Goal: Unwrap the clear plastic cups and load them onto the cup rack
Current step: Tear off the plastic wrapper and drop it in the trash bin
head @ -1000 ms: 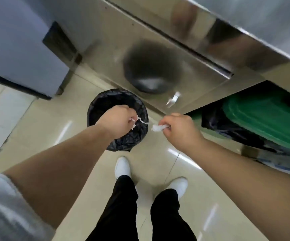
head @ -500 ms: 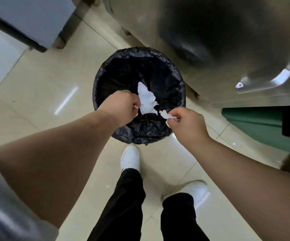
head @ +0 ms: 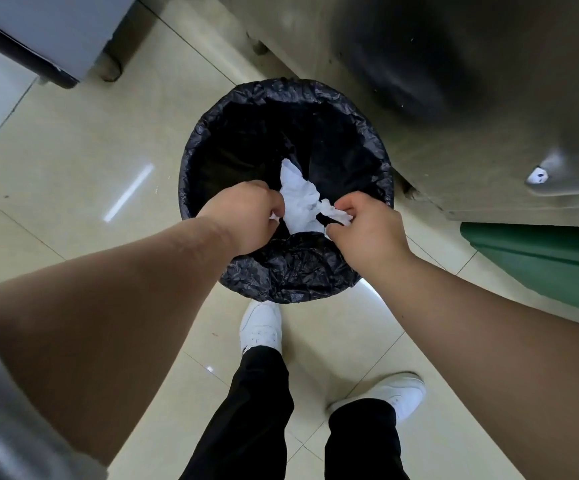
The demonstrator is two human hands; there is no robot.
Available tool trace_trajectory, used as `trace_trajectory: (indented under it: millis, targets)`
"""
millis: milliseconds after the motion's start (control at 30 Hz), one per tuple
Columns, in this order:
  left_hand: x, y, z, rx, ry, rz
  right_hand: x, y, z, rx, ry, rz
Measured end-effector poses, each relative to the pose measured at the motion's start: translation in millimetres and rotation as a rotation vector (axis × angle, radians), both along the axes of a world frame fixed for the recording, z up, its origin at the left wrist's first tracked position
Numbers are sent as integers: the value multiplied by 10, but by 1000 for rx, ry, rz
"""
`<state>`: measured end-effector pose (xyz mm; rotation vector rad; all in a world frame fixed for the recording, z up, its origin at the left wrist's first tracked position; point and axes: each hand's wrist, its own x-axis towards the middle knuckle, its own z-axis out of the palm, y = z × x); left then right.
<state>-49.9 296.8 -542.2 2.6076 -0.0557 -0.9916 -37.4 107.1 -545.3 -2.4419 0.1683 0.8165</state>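
Both hands, left hand [head: 246, 216] and right hand [head: 367, 233], pinch wrapper [head: 298, 202] (unlabelled) over bin [head: 281, 271].

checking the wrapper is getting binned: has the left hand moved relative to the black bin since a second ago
Yes. The left hand, pinching the white wrapper, has come in over the near rim of the bin, while the right hand closed in from the bin's right.

the hands [head: 316, 220] hide the bin's near rim [head: 281, 268]; right of them, the green container [head: 541, 258] runs off frame.
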Motion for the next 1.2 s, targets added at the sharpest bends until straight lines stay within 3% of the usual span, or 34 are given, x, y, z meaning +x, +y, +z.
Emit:
trace_trajectory:
  millis: [233,433,600,767,900,1200]
  targets:
    - [-58,-4,106,13,47,-57,-63,-21,63,3,-28,76]
    - [-60,-121,688,68,165,-168,-64,-35,557,-91,38,297]
    - [7,-218,1587,121,244,-279,55,6,1450,-193,221,554]
    - [24,-234,2729,141,275,-331,163,57,2666,-259,236,695]
    - [47,-267,3571,113,120,-335,185,23,3579,-310,205,719]
    - [339,-486,5080,74,-112,-592,103,-283,5279,-382,21,715]
